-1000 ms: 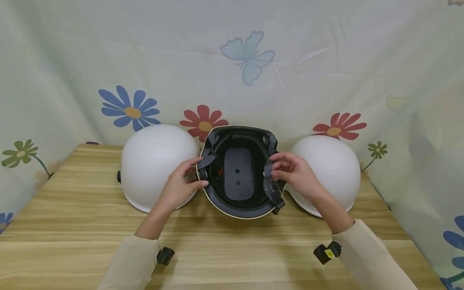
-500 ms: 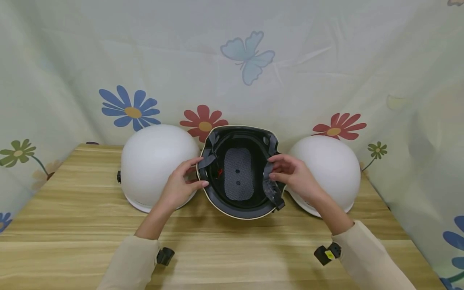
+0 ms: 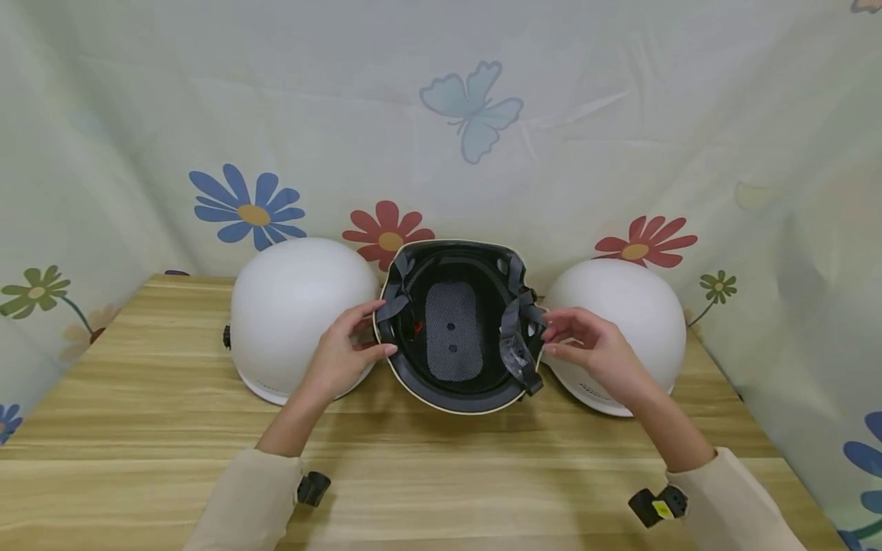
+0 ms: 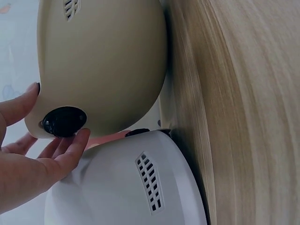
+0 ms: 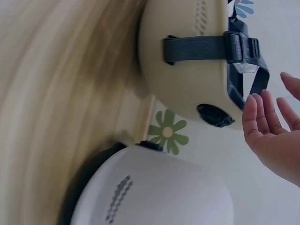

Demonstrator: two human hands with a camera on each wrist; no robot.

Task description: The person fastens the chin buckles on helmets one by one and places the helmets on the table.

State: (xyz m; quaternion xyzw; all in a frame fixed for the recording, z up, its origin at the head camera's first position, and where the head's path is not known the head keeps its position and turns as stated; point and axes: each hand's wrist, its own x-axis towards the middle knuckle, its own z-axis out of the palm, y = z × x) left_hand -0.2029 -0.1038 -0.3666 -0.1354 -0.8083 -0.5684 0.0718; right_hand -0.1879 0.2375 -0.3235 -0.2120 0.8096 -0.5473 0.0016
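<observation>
A beige helmet (image 3: 475,404) rests upside down mid-table, its black padded lining (image 3: 451,330) facing up in the head view. My left hand (image 3: 342,352) grips its left rim, thumb at the edge and fingers outside, near a black oval knob (image 4: 64,121) in the left wrist view. A dark chin strap (image 3: 511,337) with a buckle lies along the right inner side. One strap length (image 5: 197,48) runs over the rim and down the outer shell in the right wrist view. My right hand (image 3: 594,346) is at the right rim, fingers relaxed and apart from the thumb, holding nothing.
One white helmet (image 3: 299,314) stands dome-up close on the left, another (image 3: 623,329) close on the right. The wooden table (image 3: 441,474) reaches toward me. Behind it hangs a flower-printed cloth (image 3: 586,138).
My right hand has let go of the chin strap and moved right, out to the rim. The strap now hangs over the right edge. My left hand has kept its hold.
</observation>
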